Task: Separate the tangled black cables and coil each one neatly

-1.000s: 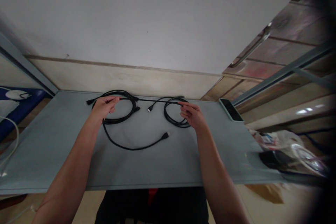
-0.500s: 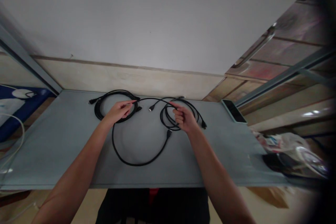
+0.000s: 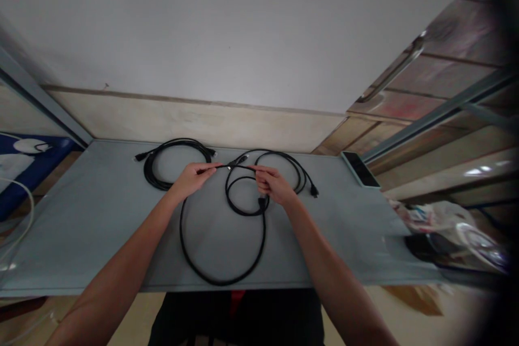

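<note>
Between my two hands runs a black cable (image 3: 239, 166), pinched on both sides and held above the table. My left hand (image 3: 194, 179) is closed on its left part, thumb and fingertips together. Closed on the right part is my right hand (image 3: 272, 183), with its index finger along the cable. From the left hand a loop of cable (image 3: 222, 283) hangs toward the front edge and curves up to a black plug (image 3: 262, 203) below my right hand. A coiled black cable (image 3: 151, 173) lies behind my left hand. Further looped cable (image 3: 300, 165) with a plug (image 3: 314, 191) lies behind the right hand.
The grey table (image 3: 97, 216) stands against a pale wall (image 3: 227, 38). A phone (image 3: 360, 169) lies at its back right corner. Right of the table are plastic bags (image 3: 441, 219). Grey frame posts (image 3: 44, 100) rise at the sides, and a white cord (image 3: 30, 211) hangs at left.
My hands have come closer together, both shifting inward and slightly nearer to me. The front loop has grown and dropped toward the table edge. The right-hand loops have spread left.
</note>
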Motion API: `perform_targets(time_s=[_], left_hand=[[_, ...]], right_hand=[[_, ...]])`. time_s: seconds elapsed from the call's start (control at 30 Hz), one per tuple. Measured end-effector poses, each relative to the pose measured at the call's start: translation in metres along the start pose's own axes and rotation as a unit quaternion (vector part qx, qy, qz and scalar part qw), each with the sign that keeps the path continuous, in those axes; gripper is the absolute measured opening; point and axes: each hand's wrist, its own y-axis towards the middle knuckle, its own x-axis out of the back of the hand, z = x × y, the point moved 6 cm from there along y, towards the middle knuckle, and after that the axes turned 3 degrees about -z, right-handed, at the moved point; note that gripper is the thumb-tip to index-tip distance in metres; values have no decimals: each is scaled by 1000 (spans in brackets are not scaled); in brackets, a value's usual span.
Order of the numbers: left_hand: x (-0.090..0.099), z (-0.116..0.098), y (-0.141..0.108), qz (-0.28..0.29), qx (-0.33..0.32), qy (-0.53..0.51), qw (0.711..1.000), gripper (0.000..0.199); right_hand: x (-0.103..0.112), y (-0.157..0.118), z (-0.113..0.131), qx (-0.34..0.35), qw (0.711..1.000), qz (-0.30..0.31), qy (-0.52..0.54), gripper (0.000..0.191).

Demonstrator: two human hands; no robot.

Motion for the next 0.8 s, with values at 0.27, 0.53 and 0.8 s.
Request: perform_targets(time_s=[0.27, 0.53, 0.8], left_hand=[[33, -3, 4, -56, -6, -75, 996, 48], [71, -13, 4, -131, -24, -181, 974, 36], [43, 0, 2, -17, 50, -204, 978, 46]], right_hand=[[22, -10, 31, 83, 996, 34, 1, 29], [54, -16, 53, 145, 989, -30, 14, 29], [50, -7, 39, 97, 992, -76, 30, 34]])
